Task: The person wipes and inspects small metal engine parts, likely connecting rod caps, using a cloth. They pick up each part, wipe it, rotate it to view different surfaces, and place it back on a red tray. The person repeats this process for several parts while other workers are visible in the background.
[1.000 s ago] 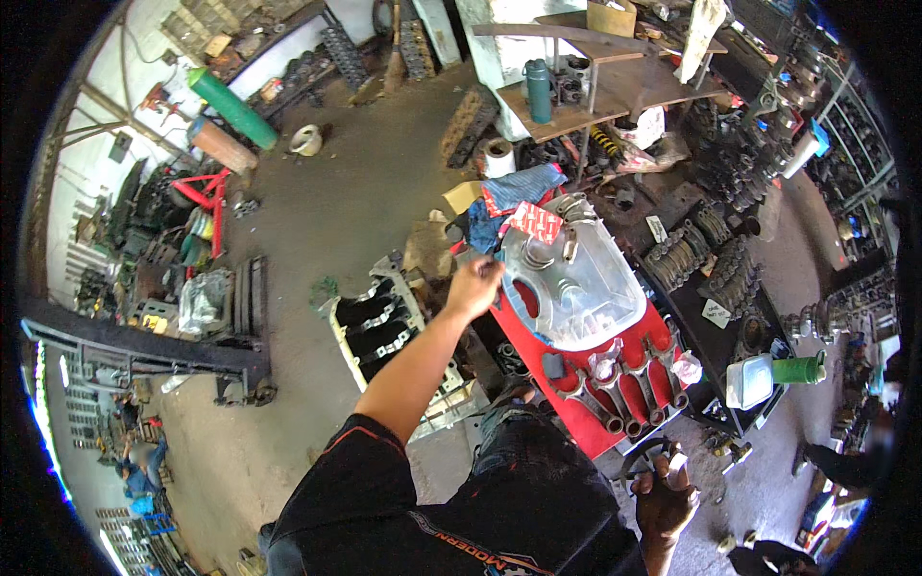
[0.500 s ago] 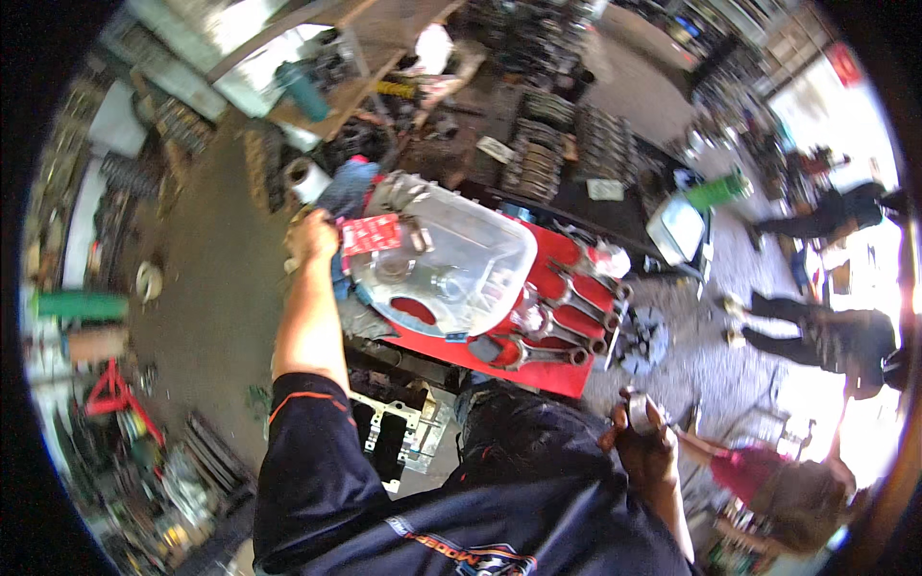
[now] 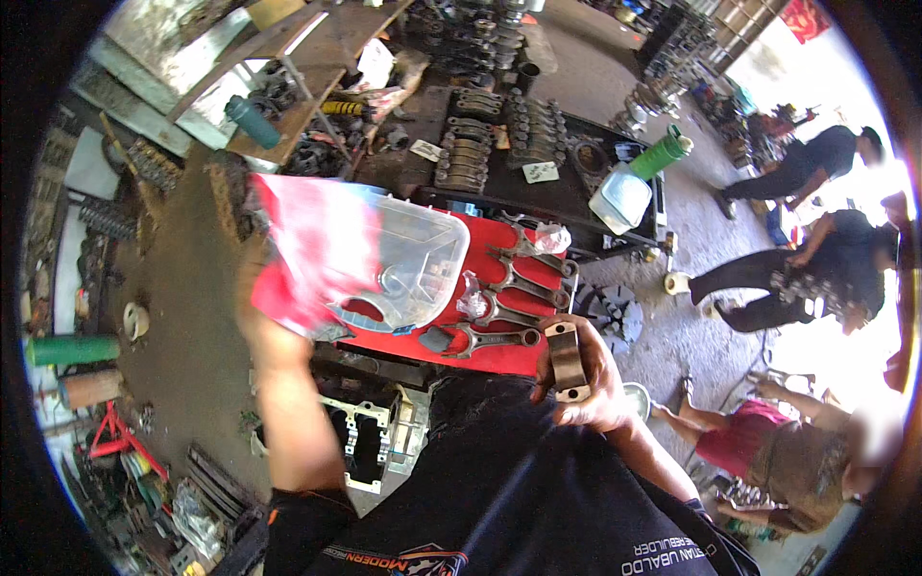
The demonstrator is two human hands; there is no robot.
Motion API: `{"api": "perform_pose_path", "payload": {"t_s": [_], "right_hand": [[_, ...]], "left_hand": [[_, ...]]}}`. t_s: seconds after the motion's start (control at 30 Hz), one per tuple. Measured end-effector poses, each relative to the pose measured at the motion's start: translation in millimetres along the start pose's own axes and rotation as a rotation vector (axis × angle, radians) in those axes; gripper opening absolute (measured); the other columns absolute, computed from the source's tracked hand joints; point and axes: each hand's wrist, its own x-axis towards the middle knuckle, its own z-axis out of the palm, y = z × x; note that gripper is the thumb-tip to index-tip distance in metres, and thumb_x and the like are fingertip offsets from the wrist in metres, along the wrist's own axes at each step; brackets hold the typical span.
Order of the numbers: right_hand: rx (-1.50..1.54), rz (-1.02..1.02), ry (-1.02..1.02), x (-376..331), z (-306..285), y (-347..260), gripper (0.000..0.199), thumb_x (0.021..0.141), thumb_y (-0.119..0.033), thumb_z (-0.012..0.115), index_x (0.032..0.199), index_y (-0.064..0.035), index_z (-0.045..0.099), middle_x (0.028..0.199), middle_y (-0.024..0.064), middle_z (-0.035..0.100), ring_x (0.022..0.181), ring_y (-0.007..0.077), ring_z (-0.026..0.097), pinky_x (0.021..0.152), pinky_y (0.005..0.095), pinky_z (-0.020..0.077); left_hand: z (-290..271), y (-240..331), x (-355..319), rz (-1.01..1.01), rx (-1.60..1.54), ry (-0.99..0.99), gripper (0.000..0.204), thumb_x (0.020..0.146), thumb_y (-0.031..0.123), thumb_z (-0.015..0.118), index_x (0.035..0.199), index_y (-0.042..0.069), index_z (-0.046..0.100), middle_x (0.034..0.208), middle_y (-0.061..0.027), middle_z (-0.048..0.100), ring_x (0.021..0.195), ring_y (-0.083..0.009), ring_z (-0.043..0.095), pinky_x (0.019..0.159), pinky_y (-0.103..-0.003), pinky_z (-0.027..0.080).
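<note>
Head view, right hand [image 3: 586, 379] clasping bearing cap [image 3: 566, 360], left hand [image 3: 257, 317] (blurred) gripping red packet [image 3: 312, 254].

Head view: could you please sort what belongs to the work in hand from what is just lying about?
In hand:
- left hand lifting the clear plastic container
- right hand holding a bearing cap
- connecting rods on the red tray

Lying about:
- green bottle
- white jug
- teal flask
- green cylinder
</note>
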Motion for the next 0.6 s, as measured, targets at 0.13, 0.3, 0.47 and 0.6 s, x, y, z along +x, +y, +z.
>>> {"api": "perform_pose_path", "payload": {"t_s": [0.13, 0.3, 0.47, 0.6], "right_hand": [[-0.416, -0.244, -0.151, -9.8, -6.1, -8.9, 0.105, 0.055, -0.039, 0.100, 0.137, -0.0024, 0.046, 0.111, 0.0078, 0.063, 0.101, 0.0188, 0.064, 0.090, 0.0342, 0.0524], [-0.207, -0.262, -0.048, -43.9, -26.9, -24.5, 0.086, 0.061, -0.037, 0.097, 0.127, -0.0013, 0.055, 0.123, 0.0091, 0.060, 0.112, 0.0229, 0.060, 0.100, 0.0388, 0.0483], [-0.332, -0.213, 0.009, -62.1, -46.5, -32.2, 0.085, 0.066, -0.043, 0.093, 0.129, -0.0027, 0.051, 0.099, 0.0085, 0.067, 0.090, 0.0185, 0.064, 0.083, 0.0348, 0.0535], [-0.239, -0.271, -0.011, -78.3, -64.4, -39.1, 0.103, 0.062, -0.049, 0.093, 0.138, -0.0005, 0.043, 0.115, 0.0142, 0.064, 0.107, 0.0207, 0.063, 0.093, 0.0371, 0.0504]], "left_hand": [[149.2, -17.2, -77.4, 0.008, 0.149, -0.767, 0.064, 0.083, 0.017, 0.079, 0.138, 0.003, 0.049, 0.151, -0.0181, 0.042, 0.142, -0.0270, 0.039, 0.115, -0.040, 0.033], [226.9, -38.4, -109.2, 0.119, 0.420, -0.751, 0.070, 0.085, 0.021, 0.078, 0.143, 0.000, 0.045, 0.139, -0.0229, 0.054, 0.128, -0.0333, 0.056, 0.107, -0.040, 0.043], [247.1, -48.7, -101.7, 0.623, 0.822, -0.650, 0.043, 0.080, 0.018, 0.076, 0.118, 0.002, 0.064, 0.107, -0.0182, 0.070, 0.096, -0.0390, 0.069, 0.084, -0.044, 0.056], [265.7, -14.8, -87.4, 0.152, 0.299, 0.005, 0.031, 0.105, 0.031, 0.054, 0.108, 0.002, 0.066, 0.091, -0.0031, 0.070, 0.079, -0.0134, 0.066, 0.070, -0.029, 0.051]]}}
